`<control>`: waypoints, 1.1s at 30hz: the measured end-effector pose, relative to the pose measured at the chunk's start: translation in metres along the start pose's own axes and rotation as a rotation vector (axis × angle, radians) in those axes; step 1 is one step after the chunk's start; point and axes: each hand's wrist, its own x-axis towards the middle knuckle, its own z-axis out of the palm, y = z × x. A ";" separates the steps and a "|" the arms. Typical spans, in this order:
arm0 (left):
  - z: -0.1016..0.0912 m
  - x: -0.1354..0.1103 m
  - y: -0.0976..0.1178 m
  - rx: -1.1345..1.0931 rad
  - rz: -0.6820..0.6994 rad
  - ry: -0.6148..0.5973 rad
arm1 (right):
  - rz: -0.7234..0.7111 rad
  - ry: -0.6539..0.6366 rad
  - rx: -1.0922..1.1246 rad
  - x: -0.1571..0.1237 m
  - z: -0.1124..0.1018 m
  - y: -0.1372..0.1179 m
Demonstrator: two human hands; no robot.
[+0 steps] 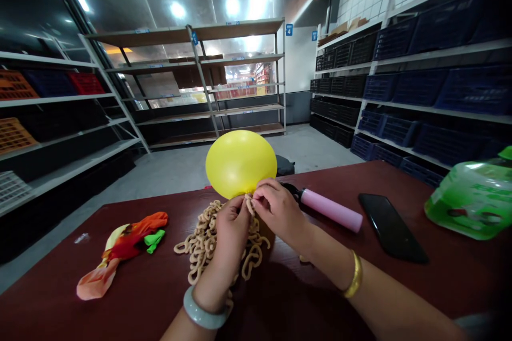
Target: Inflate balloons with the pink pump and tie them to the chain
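Note:
A blown-up yellow balloon [240,162] rests over the dark red table [120,309], its neck turned toward me. My left hand [232,226] and my right hand [279,208] both pinch at that neck, fingers closed together. A beige chain of linked loops [200,248] lies heaped under my hands, and one end of it runs up to my fingertips at the balloon's neck. Whether the chain is fastened to the neck is hidden by my fingers.
Several limp balloons [124,245] in orange, red and green lie at the left. A pink hand pump [330,209] and a black phone [390,228] lie to the right, with a green plastic bag [472,200] at the far right. Metal shelves with crates line the room.

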 end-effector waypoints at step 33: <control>0.000 -0.001 0.001 -0.243 -0.109 -0.080 | -0.074 0.040 -0.076 -0.005 -0.006 -0.010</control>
